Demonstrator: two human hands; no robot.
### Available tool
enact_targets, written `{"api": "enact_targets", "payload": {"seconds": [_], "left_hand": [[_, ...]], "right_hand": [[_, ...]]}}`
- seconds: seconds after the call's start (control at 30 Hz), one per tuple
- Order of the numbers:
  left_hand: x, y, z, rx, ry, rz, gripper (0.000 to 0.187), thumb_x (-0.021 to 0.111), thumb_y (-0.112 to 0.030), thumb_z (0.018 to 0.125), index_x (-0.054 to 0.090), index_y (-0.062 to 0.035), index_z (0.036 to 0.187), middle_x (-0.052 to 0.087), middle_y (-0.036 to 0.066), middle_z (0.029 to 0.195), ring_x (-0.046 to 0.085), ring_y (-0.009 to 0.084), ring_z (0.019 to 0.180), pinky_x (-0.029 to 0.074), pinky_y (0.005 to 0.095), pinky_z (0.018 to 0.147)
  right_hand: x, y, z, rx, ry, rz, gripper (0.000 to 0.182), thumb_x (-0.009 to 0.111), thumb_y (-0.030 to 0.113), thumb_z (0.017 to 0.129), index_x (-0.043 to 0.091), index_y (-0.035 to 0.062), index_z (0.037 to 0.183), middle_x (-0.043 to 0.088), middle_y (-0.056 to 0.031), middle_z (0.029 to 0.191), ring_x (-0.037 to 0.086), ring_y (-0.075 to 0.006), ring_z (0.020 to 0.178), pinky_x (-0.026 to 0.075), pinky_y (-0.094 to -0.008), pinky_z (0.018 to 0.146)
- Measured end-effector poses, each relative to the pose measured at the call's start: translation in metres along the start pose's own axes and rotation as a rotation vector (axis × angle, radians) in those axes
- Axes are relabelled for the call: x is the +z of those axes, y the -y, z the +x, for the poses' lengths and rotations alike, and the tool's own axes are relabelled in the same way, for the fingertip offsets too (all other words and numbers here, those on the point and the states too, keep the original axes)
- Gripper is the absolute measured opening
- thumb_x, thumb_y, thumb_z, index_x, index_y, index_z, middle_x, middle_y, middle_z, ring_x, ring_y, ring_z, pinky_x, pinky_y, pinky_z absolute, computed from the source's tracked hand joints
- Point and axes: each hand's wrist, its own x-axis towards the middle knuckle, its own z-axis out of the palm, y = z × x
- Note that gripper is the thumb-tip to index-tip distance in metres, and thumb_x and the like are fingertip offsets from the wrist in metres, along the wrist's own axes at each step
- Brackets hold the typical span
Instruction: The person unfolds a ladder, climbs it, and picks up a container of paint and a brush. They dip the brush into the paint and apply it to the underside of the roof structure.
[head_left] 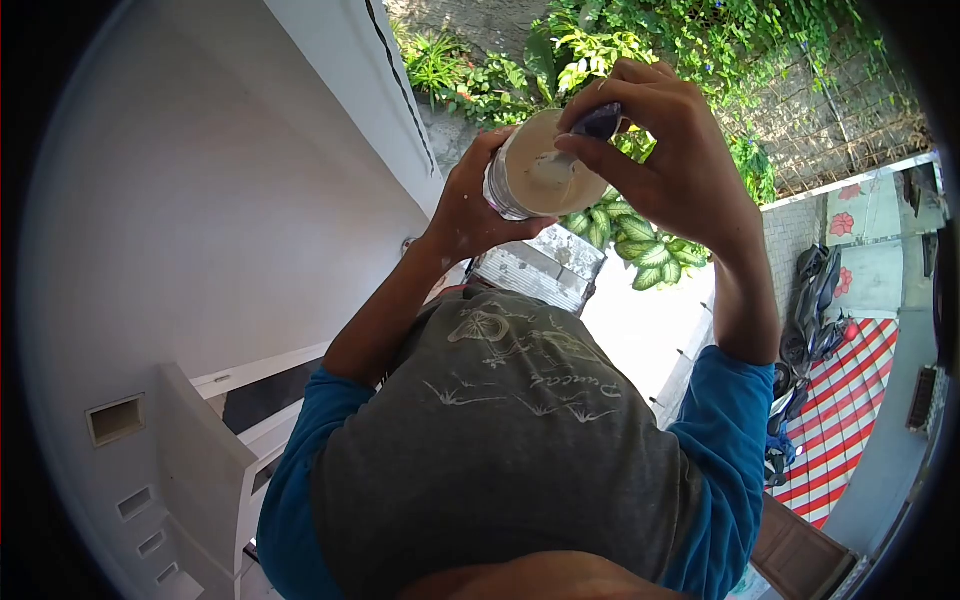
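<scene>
My left hand (468,205) is wrapped around the side of a clear round tub (505,190), tilted so that its mouth faces me. Inside is a pale beige, creamy-looking substance (540,190). Above the tub's mouth, my right hand (665,140) is closed on a tool with a dark handle (598,122). The tool's pale lower end (555,165) reaches into the beige substance; its exact shape is hard to make out. A few whitish specks show on the back of my left hand.
A white wall (230,180) runs along my left, with a dark cable (400,85) near its edge. Leafy plants (650,240) grow beyond my hands. Parked motorcycles (805,320) and a red-and-white striped surface (835,420) stand off to the right.
</scene>
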Motion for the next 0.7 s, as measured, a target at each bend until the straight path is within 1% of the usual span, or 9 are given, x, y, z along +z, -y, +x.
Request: {"api": "enact_targets", "payload": {"seconds": [0.2,0.23,0.3,0.43,0.53,0.63,0.7], "left_hand": [[0.0,-0.003,0.006,-0.086,0.002,-0.064,0.099,0.098,-0.03,0.061,0.044,-0.0045,0.14,0.06,0.015,0.127,0.063,0.0276,0.116,0.053,0.0401,0.098],[-0.001,-0.003,0.007,-0.086,0.006,-0.063,0.099,0.098,-0.03,0.061,0.044,-0.0045,0.14,0.06,0.015,0.127,0.063,0.0276,0.116,0.053,0.0401,0.098],[-0.004,-0.002,0.009,-0.017,0.02,0.035,0.1,0.097,-0.027,0.063,0.041,-0.0044,0.143,0.064,0.015,0.126,0.066,0.0264,0.115,0.056,0.0397,0.094],[-0.005,0.0,0.012,-0.026,0.025,0.022,0.101,0.097,-0.028,0.063,0.041,-0.0048,0.142,0.064,0.015,0.126,0.066,0.0265,0.116,0.056,0.0398,0.095],[-0.005,0.004,0.014,-0.04,0.024,0.001,0.1,0.097,-0.028,0.064,0.041,-0.0051,0.142,0.063,0.015,0.127,0.065,0.0263,0.116,0.056,0.0397,0.095],[-0.003,0.008,0.016,-0.028,0.024,0.004,0.1,0.097,-0.027,0.064,0.04,-0.0051,0.143,0.063,0.014,0.127,0.064,0.0259,0.117,0.055,0.0397,0.096],[-0.001,0.009,0.017,-0.09,0.013,-0.028,0.097,0.097,-0.03,0.062,0.044,-0.0041,0.139,0.06,0.016,0.127,0.063,0.0274,0.117,0.053,0.0403,0.098]], "right_hand": [[0.002,-0.003,-0.001,0.025,-0.005,-0.004,0.019,0.076,0.022,0.088,0.074,0.0066,0.098,0.065,-0.0113,0.084,0.063,-0.0303,0.083,0.048,-0.0425,0.081],[0.003,-0.004,-0.001,0.028,-0.008,-0.004,0.019,0.076,0.022,0.088,0.074,0.0066,0.098,0.065,-0.0113,0.084,0.063,-0.0303,0.083,0.048,-0.0425,0.081],[0.006,-0.006,-0.001,0.027,-0.022,-0.038,0.019,0.076,0.022,0.088,0.074,0.0065,0.099,0.065,-0.0118,0.084,0.063,-0.0312,0.083,0.048,-0.0424,0.081],[0.005,-0.008,0.0,0.037,0.007,-0.016,0.02,0.076,0.023,0.088,0.075,0.0061,0.1,0.066,-0.0119,0.085,0.063,-0.0315,0.084,0.048,-0.0425,0.081],[0.007,-0.01,0.001,0.057,-0.001,-0.061,0.02,0.077,0.022,0.088,0.074,0.0057,0.099,0.066,-0.0111,0.083,0.063,-0.0308,0.082,0.047,-0.0432,0.08],[0.003,-0.014,0.002,0.027,-0.058,-0.047,0.018,0.077,0.021,0.087,0.074,0.0062,0.098,0.067,-0.0101,0.081,0.063,-0.0292,0.079,0.047,-0.0431,0.08],[-0.004,-0.017,0.006,0.004,-0.102,-0.02,0.016,0.078,0.02,0.087,0.074,0.0072,0.096,0.069,-0.0087,0.081,0.064,-0.025,0.075,0.048,-0.0405,0.079]]}}
